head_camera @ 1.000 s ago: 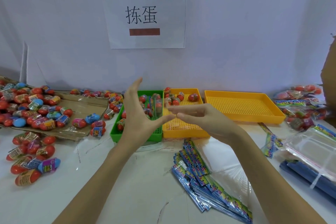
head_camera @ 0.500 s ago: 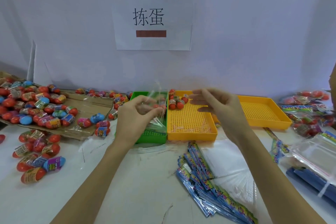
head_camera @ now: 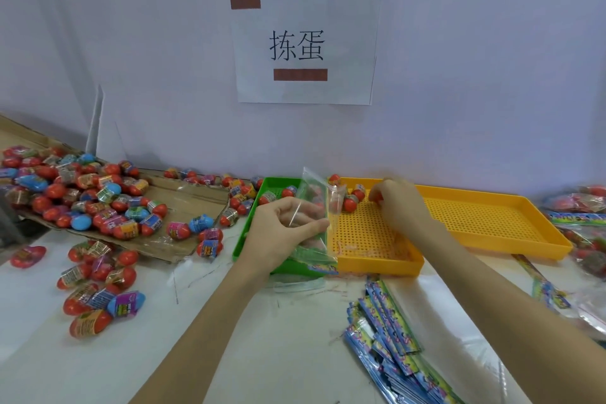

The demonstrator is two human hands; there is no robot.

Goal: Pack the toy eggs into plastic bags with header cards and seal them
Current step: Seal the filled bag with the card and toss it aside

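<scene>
Since half a second ago, both hands have dropped lower and the right hand [head_camera: 398,203] has reached into the near yellow tray [head_camera: 377,259], where its fingers curl down over a red toy egg [head_camera: 375,197] at the tray's far edge; whether they actually grip it cannot be told. Left hand [head_camera: 282,233] pinches a clear plastic bag [head_camera: 316,200] upright over the green tray [head_camera: 249,233], fingers narrow on the film. More eggs [head_camera: 351,203] lie at 12 o'clock of the bag. Header cards [head_camera: 390,331] are heaped on the desk [head_camera: 229,354] at 5 o'clock. Loose eggs [head_camera: 98,200] cover cardboard at 9 o'clock.
</scene>
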